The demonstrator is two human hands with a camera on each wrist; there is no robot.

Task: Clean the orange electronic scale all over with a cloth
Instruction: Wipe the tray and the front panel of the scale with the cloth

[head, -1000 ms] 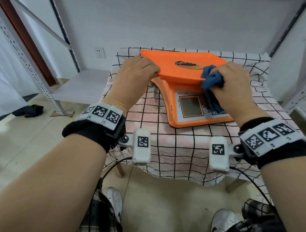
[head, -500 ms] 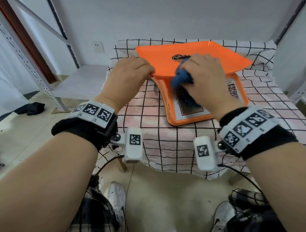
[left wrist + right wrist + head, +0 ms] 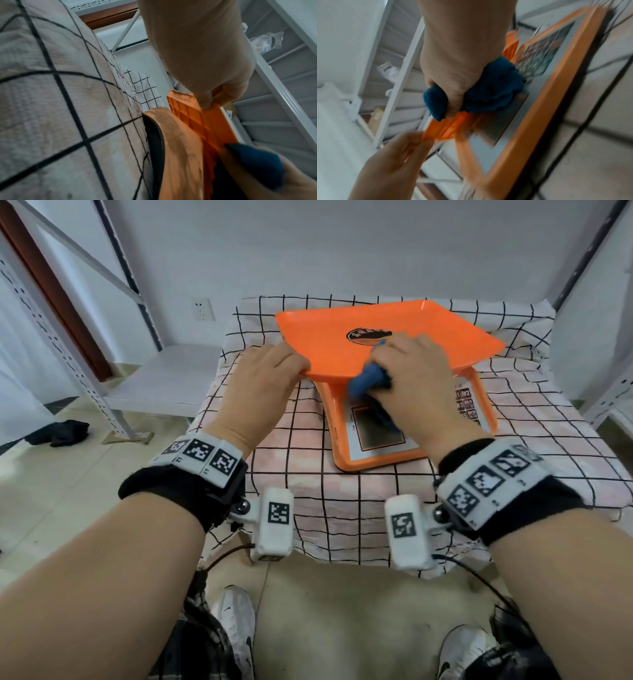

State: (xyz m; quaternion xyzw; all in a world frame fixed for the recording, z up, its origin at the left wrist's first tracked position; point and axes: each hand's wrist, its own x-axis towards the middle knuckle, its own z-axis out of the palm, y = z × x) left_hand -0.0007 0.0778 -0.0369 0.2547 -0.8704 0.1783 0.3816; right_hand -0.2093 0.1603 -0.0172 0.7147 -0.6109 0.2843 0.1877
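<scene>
Where a checked tablecloth [image 3: 359,508] covered the small table, the orange electronic scale [image 3: 346,440] sat near its middle, display panel turned toward the person. Its wide tray [image 3: 325,337] overhung the base on every side, and the left wrist view showed ribbed plastic on the tray's underside, with grime along the edge of the base. The left hand [image 3: 263,385] gripped the tray's near left corner, thumb beneath and fingers curled over the rim. The right hand [image 3: 414,378] was closed around a bunched blue cloth [image 3: 368,378] and pressed it against the tray's front edge, just above the display. The scale looked like light, stiff moulded plastic, smooth enough to slide on the fabric, so the bracing hold on the rim seemed sensible. I judged the tray the weak part: perched on a narrow neck, it could flex or lift off if levered hard, so a grip on the base would suit better for turning the whole thing. The cloth was soft and limp, best kept wadded in the palm as it was, with the keypad [image 3: 466,402] and display wiped gently
</scene>
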